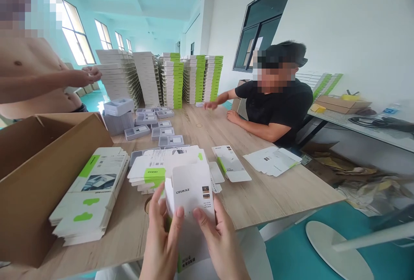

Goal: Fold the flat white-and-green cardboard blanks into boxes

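Both my hands hold one white and green packaging box [194, 191], printed CEUKAZ, near the table's front edge. My left hand [164, 228] grips its left side, thumb on the front face. On the other side, my right hand [218, 232] has its thumb pressed on the front and its fingers around the edge. The box's upper flap points away from me. Just behind it lies a pile of flat cartons [148, 174], partly hidden by the box. To the right rests another carton [231, 163] with its end flap out.
A banded stack of flat cartons [92, 193] stands beside a large cardboard box [80, 137]. Grey trays [137, 132] with small items sit farther back, before tall stacks of boxes [173, 83]. One person sits across at right; another stands at left. Loose cartons [273, 160] lie at right.
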A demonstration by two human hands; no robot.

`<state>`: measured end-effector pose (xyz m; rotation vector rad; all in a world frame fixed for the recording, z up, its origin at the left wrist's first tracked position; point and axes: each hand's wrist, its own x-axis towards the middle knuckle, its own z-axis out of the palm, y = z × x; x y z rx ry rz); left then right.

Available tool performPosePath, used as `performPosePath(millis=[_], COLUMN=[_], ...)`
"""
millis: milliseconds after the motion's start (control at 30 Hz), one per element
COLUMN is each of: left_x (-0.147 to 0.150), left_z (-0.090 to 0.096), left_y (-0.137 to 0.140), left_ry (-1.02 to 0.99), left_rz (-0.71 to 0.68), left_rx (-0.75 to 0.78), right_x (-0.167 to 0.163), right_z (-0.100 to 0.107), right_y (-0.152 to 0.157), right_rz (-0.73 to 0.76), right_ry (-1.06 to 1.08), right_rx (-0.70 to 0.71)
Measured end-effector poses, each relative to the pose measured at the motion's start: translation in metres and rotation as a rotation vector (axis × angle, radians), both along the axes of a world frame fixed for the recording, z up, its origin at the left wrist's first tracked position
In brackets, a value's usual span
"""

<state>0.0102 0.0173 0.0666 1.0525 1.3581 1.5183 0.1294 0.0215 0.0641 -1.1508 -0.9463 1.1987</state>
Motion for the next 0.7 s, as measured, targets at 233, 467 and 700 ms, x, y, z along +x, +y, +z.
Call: performPosePath(millis=[233, 467, 700], left_x=[0.011, 0.002, 0.003], left_z=[-0.015, -0.035, -0.048], left_y=[-0.005, -0.009, -0.011], left_ry=[-0.031, -0.023, -0.056], left_rz=[0.062, 0.129, 0.143], left_rx=[0.059, 0.171, 0.251], right_x=[-0.024, -0.011, -0.002], right_z=[-0.039, -0.024, -0.023], right_y=[-0.01, -0.008, -0.001], right_rz=[-0.106, 0.021, -0.052], right_ry=[-0.082, -0.1, -0.359], right_rx=[0.059, 0.148, 0.355])
